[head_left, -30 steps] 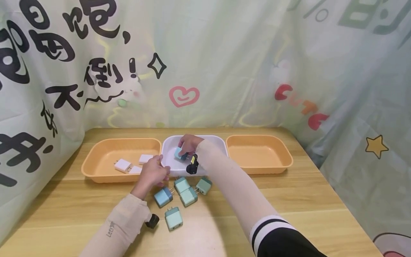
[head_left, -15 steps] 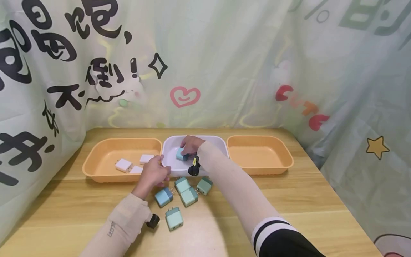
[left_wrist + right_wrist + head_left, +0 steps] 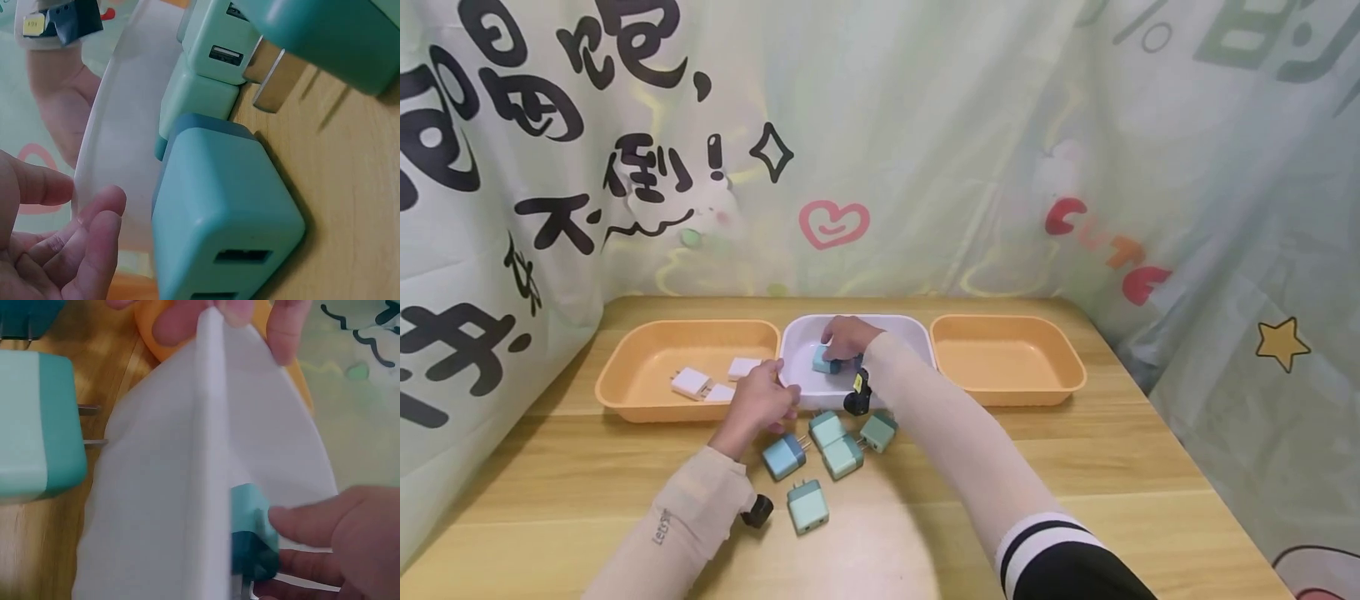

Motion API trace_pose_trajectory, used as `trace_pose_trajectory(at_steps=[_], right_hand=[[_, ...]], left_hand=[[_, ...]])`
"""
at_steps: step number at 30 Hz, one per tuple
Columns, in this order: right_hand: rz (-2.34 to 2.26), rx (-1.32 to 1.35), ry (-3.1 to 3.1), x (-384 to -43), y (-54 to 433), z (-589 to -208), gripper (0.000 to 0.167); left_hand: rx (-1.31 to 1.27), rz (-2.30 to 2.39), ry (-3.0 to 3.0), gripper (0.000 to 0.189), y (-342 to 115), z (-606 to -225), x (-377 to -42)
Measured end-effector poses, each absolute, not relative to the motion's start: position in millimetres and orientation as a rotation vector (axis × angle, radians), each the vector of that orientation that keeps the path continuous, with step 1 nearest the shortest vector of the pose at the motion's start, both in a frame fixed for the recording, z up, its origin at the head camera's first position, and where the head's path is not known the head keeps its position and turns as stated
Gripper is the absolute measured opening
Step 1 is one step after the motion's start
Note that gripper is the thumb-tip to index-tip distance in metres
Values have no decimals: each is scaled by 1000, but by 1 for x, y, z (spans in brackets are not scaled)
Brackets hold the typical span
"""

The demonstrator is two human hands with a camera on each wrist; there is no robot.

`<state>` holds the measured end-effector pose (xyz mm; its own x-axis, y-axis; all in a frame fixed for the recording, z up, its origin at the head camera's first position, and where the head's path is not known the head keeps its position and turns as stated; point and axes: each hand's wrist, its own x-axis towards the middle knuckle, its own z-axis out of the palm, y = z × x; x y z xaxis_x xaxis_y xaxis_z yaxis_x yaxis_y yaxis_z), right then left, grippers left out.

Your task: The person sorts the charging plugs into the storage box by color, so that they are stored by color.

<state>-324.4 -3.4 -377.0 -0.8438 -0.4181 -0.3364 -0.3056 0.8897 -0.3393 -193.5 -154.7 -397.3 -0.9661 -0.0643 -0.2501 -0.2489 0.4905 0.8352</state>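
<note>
Head view first: at the far left, an orange tray (image 3: 658, 354) sits on the table (image 3: 1075, 483), with three white chargers (image 3: 691, 383) lying in its right half. Next comes the left hand (image 3: 760, 398), its arm in a beige sleeve (image 3: 688, 508). That hand's grip is clamped on the white tray (image 3: 816, 401) by the rim at its near left corner; the right wrist view shows thumb and finger on either side of the wall.

Just in front of the white tray, on the bare wood, are a blue charger (image 3: 784, 456) with its prongs toward the right, a pale green charger (image 3: 808, 507) nearer the person, a touching pair of green chargers (image 3: 837, 443), and, near the pair on the right, a darker green charger (image 3: 878, 431).

Inside the white tray, in its left half, is a blue-green charger (image 3: 823, 359). The right hand (image 3: 850, 336) reaches over the tray wall, its grip together on that charger between thumb and fingers. Furthest right, a second orange tray (image 3: 1007, 362) stands just beside the white one.
</note>
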Motion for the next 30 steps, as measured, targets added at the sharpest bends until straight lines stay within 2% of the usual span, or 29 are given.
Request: trace_pose_trajectory(at_steps=[11, 22, 30], right_hand=[[-640, -647, 2577, -308, 13, -354, 37], [-1102, -572, 2218, -278, 28, -344, 38], [-1200, -572, 2032, -249, 43, -346, 36]], left_hand=[[-243, 1482, 2519, 63, -157, -396, -196], [-253, 1483, 2496, 59, -159, -397, -194], [-198, 1517, 2505, 60, -159, -399, -196]])
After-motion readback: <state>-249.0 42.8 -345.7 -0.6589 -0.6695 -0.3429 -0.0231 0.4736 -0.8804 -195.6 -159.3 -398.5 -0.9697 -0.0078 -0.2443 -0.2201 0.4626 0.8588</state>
